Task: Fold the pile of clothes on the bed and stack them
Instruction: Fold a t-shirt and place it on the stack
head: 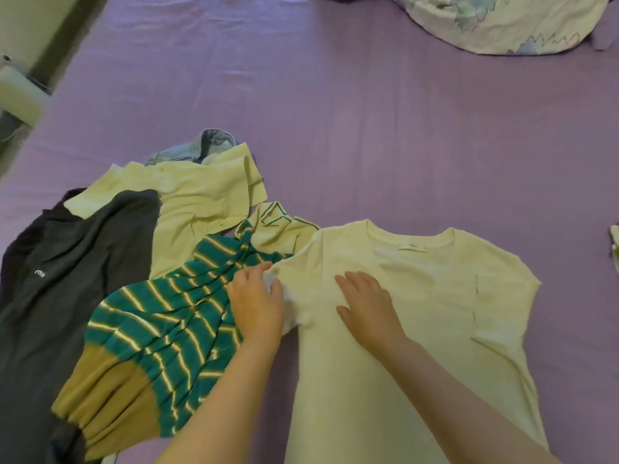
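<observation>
A white T-shirt (418,313) lies spread flat on the purple bed sheet (368,128), collar away from me. My left hand (258,303) pinches the shirt's bunched left sleeve at its edge. My right hand (366,304) rests flat on the shirt's chest, fingers straight. To the left lies the unfolded pile: a green striped top with a mustard hem (157,343), a dark grey garment (57,296), a pale yellow shirt (197,199), and a bit of denim (197,149) behind it.
A rumpled floral duvet (502,21) lies at the far right of the bed. A small pale object (614,249) peeks in at the right edge. The bed's left edge runs beside a wall and a white unit (20,95).
</observation>
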Available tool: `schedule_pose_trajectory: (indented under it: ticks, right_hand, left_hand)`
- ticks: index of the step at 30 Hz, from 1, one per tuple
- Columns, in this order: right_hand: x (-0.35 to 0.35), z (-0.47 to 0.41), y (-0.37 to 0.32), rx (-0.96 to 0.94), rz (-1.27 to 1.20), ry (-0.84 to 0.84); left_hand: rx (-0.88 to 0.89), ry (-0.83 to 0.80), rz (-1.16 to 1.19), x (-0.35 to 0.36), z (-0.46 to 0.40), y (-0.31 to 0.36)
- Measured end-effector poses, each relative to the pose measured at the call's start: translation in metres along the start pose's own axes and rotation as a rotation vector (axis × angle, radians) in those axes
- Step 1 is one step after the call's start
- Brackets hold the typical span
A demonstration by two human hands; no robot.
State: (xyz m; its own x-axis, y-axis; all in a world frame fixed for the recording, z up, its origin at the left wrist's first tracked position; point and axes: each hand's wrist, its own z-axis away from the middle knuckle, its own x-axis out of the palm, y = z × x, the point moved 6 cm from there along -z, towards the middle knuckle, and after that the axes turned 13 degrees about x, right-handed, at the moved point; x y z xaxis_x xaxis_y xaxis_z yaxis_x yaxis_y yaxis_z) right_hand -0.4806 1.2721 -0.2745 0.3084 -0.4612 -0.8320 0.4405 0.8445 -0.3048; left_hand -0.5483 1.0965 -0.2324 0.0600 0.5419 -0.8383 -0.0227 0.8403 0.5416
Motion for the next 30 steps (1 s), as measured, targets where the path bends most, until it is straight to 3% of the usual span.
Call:
schedule_pose_trajectory:
  ticks: [3, 7, 9, 11, 14, 17, 21, 24, 26, 30]
  right_hand:
    - [0.017, -0.013, -0.019, -0.018, 0.169, -0.028]
    - [0.023, -0.028, -0.029, 0.041, 0.222, -0.030]
    - [0.021, -0.028, -0.028, 0.045, 0.219, -0.059]
    - [0.014, -0.025, -0.024, 0.048, 0.151, -0.064]
    - [0.000, -0.016, -0.017, 0.070, -0.202, -0.011]
    - [-0.002, -0.006, -0.001, 0.234, -0.724, -0.062]
    - [0.014, 0.003, 0.017, 0.470, -1.236, -0.193]
    - [0.022, 0.008, 0.028, 0.569, -1.459, -0.246]
    - [0.024, 0.010, 0.032, 0.569, -1.375, -0.202]
    - [0.020, 0.010, 0.028, 0.409, -0.886, -0.044]
  left_hand:
    - [-0.069, -0.100, -0.089, -0.006, -0.020, -0.018]
    - [-0.232, -0.326, 0.031, 0.011, -0.026, -0.041]
    - [-0.233, -0.314, 0.054, 0.010, -0.024, -0.043]
    - [-0.112, -0.224, -0.015, 0.001, -0.023, -0.035]
    - [0.050, -0.147, 0.027, -0.009, -0.021, -0.011]
    - [0.073, -0.259, 0.145, 0.002, -0.019, 0.014]
    - [-0.163, -0.522, 0.744, 0.048, -0.001, 0.051]
    - [-0.264, -0.524, 0.799, 0.068, 0.008, 0.050]
    - [-0.264, -0.495, 0.753, 0.070, 0.013, 0.037]
    - [-0.016, -0.635, 0.497, 0.076, 0.028, 0.018]
